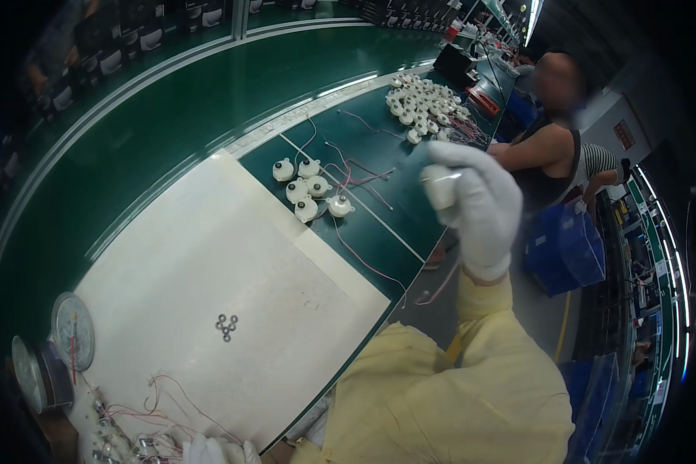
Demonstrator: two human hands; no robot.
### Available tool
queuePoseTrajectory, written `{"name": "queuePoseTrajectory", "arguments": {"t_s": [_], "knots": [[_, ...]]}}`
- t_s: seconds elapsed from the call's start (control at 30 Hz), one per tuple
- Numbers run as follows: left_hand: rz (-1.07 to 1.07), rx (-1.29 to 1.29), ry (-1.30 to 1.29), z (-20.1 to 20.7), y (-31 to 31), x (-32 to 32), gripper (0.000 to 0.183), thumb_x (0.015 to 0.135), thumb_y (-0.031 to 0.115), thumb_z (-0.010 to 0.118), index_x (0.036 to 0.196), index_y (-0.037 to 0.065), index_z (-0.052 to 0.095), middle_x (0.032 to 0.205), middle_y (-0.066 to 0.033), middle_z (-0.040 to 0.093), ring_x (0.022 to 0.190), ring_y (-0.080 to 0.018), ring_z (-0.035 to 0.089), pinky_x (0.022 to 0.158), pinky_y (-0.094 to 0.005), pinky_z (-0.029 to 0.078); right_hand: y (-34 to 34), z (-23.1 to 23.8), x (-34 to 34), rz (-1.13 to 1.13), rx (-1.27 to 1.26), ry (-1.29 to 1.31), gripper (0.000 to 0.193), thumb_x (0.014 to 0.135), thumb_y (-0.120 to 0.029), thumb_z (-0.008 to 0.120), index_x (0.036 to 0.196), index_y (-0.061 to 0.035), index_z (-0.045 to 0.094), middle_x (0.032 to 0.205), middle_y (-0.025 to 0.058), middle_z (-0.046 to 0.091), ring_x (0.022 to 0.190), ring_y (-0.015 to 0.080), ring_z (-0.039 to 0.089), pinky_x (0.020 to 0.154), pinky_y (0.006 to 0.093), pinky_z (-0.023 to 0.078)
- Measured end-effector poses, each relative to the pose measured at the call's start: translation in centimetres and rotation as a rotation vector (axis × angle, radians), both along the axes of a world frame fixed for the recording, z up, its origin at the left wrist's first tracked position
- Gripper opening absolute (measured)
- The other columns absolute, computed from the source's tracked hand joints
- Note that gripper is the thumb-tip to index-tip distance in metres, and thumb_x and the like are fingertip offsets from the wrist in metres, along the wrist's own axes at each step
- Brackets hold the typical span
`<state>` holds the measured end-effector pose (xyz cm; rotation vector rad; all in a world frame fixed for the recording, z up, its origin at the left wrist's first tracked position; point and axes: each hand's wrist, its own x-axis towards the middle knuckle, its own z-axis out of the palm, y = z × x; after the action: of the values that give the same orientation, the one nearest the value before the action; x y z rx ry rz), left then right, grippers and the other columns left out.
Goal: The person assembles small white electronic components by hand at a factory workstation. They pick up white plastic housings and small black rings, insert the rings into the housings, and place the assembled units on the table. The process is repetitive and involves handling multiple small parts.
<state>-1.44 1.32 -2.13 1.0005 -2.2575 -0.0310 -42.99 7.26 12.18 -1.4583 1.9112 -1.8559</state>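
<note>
My right hand (pixel 487 209), in a white glove, is raised over the table's right edge. Its fingers are closed around a small white round motor (pixel 442 185), and a pinkish wire hangs below the hand. At the lower edge my left hand (pixel 216 451), also gloved in white, is partly cut off; whether it holds anything does not show. Beside it lies a heap of small parts with red and white wires (pixel 120 441). Several similar white motors (pixel 315 185) with black centres and thin wires sit on the green tabletop beyond the white sheet.
A white sheet (pixel 178 247) covers the near table, with several small metal rings (pixel 226 327) on it. Spools (pixel 42 375) stand at the left. A large motor pile (pixel 425 108) lies farther back. Blue bins (pixel 568 243) and a seated person (pixel 545 147) are at the right.
</note>
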Motion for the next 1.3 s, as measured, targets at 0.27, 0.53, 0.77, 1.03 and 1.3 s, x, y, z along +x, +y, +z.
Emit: {"name": "queuePoseTrajectory", "arguments": {"t_s": [0.27, 0.53, 0.77, 1.03, 1.3], "knots": [[0.160, -0.019, 0.327, -1.1, -0.3, -1.8, 0.031, 0.089, 0.000, 0.081, 0.117, -0.001, 0.068, 0.119, -0.0195, 0.069, 0.108, -0.0364, 0.066, 0.097, -0.0453, 0.055, -7.7, -8.4, 5.2, 0.466, 0.434, 0.147, 0.029, 0.100, -0.025, 0.070, 0.122, -0.0058, 0.073, 0.091, 0.0080, 0.078, 0.073, 0.0168, 0.073, 0.066, 0.0295, 0.055], [0.200, -0.133, 0.099, -1.3, -0.2, -0.7, 0.033, 0.086, -0.003, 0.082, 0.115, 0.001, 0.069, 0.113, -0.0170, 0.069, 0.106, -0.0334, 0.067, 0.094, -0.0431, 0.056, -8.4, -10.7, 5.5, 0.342, 0.325, 0.661, 0.025, 0.089, -0.027, 0.078, 0.108, -0.0120, 0.074, 0.073, 0.0062, 0.072, 0.063, 0.0306, 0.068, 0.058, 0.0393, 0.052], [0.217, -0.101, 0.087, -1.0, -0.1, -1.2, 0.035, 0.085, -0.006, 0.080, 0.116, 0.002, 0.068, 0.113, -0.0168, 0.069, 0.105, -0.0336, 0.068, 0.093, -0.0425, 0.056, -7.5, -11.3, 5.1, 0.305, 0.426, 0.566, 0.026, 0.089, -0.026, 0.077, 0.110, -0.0117, 0.074, 0.069, 0.0065, 0.070, 0.062, 0.0318, 0.068, 0.058, 0.0403, 0.051], [0.227, -0.114, 0.082, -1.1, -0.2, -0.9, 0.036, 0.084, -0.009, 0.079, 0.117, 0.000, 0.068, 0.115, -0.0178, 0.070, 0.105, -0.0334, 0.068, 0.094, -0.0423, 0.057, -7.8, -10.8, 5.5, 0.373, 0.423, 0.581, 0.025, 0.090, -0.027, 0.071, 0.109, -0.0106, 0.073, 0.070, 0.0096, 0.070, 0.061, 0.0332, 0.067, 0.059, 0.0430, 0.051], [0.236, -0.096, 0.064, -1.3, -0.4, -1.3, 0.033, 0.085, -0.007, 0.079, 0.116, -0.001, 0.068, 0.114, -0.0173, 0.071, 0.105, -0.0329, 0.068, 0.093, -0.0406, 0.057, -7.8, -11.7, 4.6, 0.424, 0.443, 0.625, 0.027, 0.088, -0.028, 0.075, 0.111, -0.0140, 0.072, 0.070, 0.0064, 0.069, 0.060, 0.0312, 0.066, 0.056, 0.0407, 0.048]]}}
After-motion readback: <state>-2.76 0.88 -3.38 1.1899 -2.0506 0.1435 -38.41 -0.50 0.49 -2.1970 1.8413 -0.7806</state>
